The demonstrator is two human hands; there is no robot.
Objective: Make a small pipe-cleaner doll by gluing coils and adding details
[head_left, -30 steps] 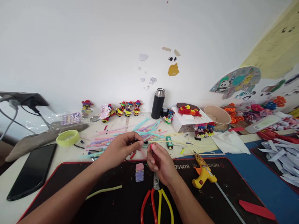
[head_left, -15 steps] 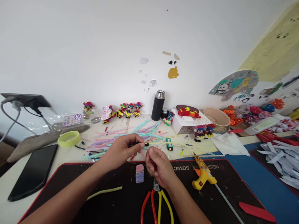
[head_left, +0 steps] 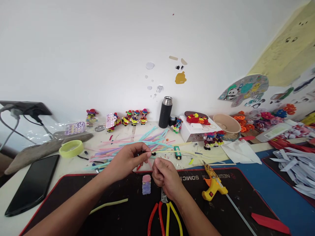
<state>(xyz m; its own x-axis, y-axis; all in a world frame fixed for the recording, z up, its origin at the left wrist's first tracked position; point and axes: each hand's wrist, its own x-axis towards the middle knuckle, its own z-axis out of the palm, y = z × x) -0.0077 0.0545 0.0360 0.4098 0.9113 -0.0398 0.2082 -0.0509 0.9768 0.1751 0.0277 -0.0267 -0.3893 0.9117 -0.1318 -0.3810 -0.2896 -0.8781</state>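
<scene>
My left hand (head_left: 134,160) is closed in a pinch above the mat's far edge. Whatever lies between its fingertips is too small to name. Just to its right, my right hand (head_left: 166,175) has its fingers curled in and the thumb pressed on top; its contents are hidden. The fingertips of both hands are close but apart. Below them on the mat lies a small fuzzy pink and purple block (head_left: 146,184). Pliers (head_left: 164,196) with red and yellow handles lie partly under my right wrist. A pale yellow pipe cleaner (head_left: 108,204) rests beside my left forearm.
Loose pastel pipe cleaners (head_left: 152,137) are spread behind my hands. A yellow glue gun (head_left: 214,185) lies on the right of the black mat (head_left: 197,209). A black bottle (head_left: 165,113) stands near the wall beside small figures (head_left: 135,118). A phone (head_left: 33,185) lies at left.
Both hands stay almost in place, with only slight finger movement. The whole view has shifted slightly; the pliers, block and glue gun lie as before.
</scene>
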